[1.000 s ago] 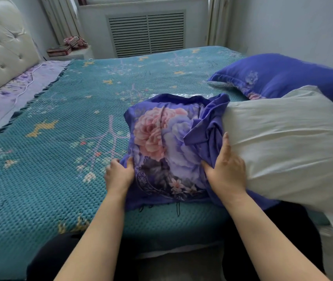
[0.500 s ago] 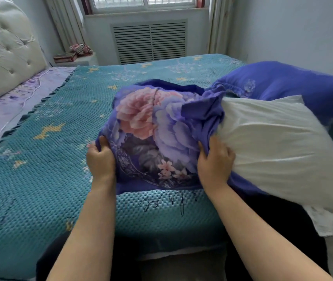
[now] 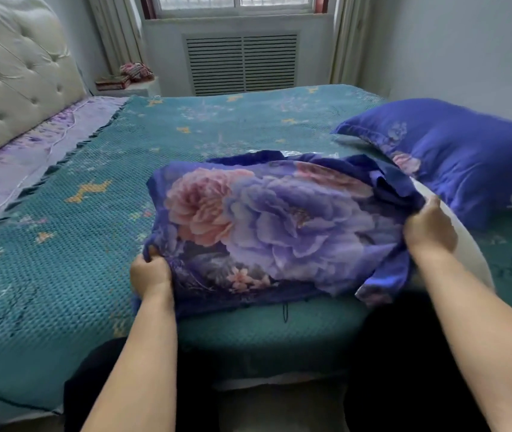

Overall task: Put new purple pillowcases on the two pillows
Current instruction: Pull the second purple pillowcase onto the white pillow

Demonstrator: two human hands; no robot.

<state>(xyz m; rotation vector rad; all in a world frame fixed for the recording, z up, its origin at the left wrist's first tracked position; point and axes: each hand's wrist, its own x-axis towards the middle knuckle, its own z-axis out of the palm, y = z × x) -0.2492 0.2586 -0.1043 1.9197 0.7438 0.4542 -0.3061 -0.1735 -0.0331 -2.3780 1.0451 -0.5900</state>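
A purple pillowcase (image 3: 279, 219) printed with big pink and violet flowers covers most of a white pillow (image 3: 454, 241) at the near edge of the bed. Only a strip of white shows at its right end. My left hand (image 3: 150, 272) grips the case's lower left corner. My right hand (image 3: 430, 227) holds the bunched open edge of the case at the right, against the white pillow. A second pillow in a purple flowered case (image 3: 454, 157) lies at the right of the bed, behind my right hand.
The bed carries a teal textured cover (image 3: 61, 251) with a lilac sheet (image 3: 14, 169) by the tufted cream headboard (image 3: 8, 79) at left. A vent grille (image 3: 242, 62) sits under the window. Books and a small bundle lie on a ledge (image 3: 123, 81).
My right hand has pulled the case's open edge far to the right over the white pillow. Much less white shows. The pillow has come down flat onto the bed.
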